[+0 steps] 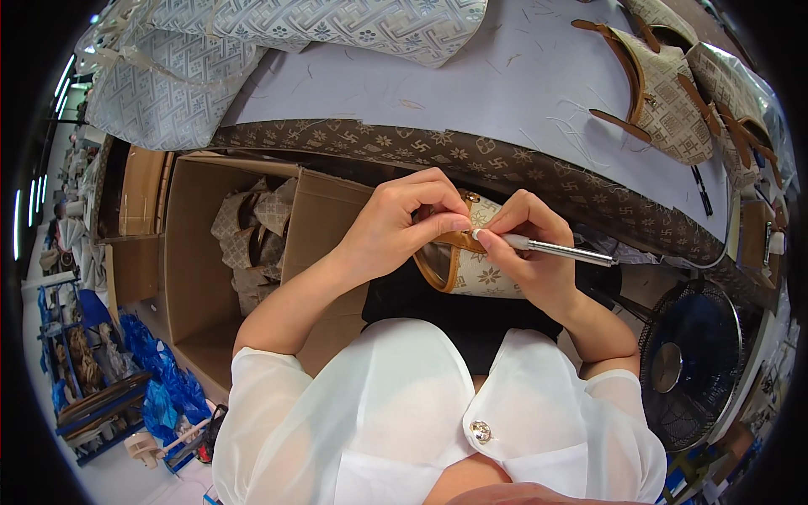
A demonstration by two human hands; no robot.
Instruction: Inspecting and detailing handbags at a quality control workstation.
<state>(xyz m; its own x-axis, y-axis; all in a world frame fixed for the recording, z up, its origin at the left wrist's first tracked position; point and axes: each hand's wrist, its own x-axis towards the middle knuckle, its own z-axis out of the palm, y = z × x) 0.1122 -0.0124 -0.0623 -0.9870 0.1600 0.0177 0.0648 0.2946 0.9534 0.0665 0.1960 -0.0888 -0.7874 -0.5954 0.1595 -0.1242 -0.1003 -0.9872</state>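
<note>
Left hand — pinching trim of bag | right hand — grasping silver tool | bag beneath, between hands

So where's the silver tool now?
In the head view, right of centre, the silver tool is in the right hand, over the patterned bag.

Worktable: pale top, brown flower-patterned covering along near edge. White tube lights glow well left of worktable. Blue-framed rack left of worktable, on its near side; pale floor there too. Black caged fan close to worktable's right end.
</note>
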